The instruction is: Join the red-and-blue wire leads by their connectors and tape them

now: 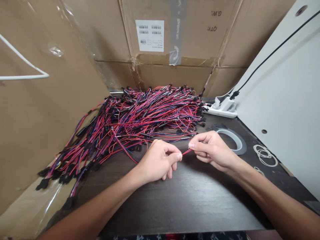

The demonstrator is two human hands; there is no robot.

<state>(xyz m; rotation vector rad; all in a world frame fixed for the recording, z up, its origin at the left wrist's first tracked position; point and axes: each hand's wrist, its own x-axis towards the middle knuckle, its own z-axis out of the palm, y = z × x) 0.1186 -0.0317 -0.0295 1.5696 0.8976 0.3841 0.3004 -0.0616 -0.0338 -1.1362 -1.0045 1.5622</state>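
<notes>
Forearms [107,198] angle in from both lower corners, over the dark tabletop [180,203], prob. so both hands meet in front of me at an easy working ht. L hand [158,160] is closed in a pinch, thumb + index on the red wires [187,151]; R hand [212,146] pinches the same bit from the other side, w/ its other fingers curled under. Just a short length shows b/w them, fairly straight, I'd guess b/c a close grip each side gives better ctrl of thin, floppy stuff. What's inside my fingertips is hidden, can't tell.

Big wire heap [155,110] lies behind my hands, spilling L onto the cardboard [62,110], prob. so pcs are w/in reach. Tape roll [242,143] lies flat just past my R wrist, pale loops [276,161] further R; handy there, I think. Power strip [222,112] sits back R, near the white panel [282,90].
</notes>
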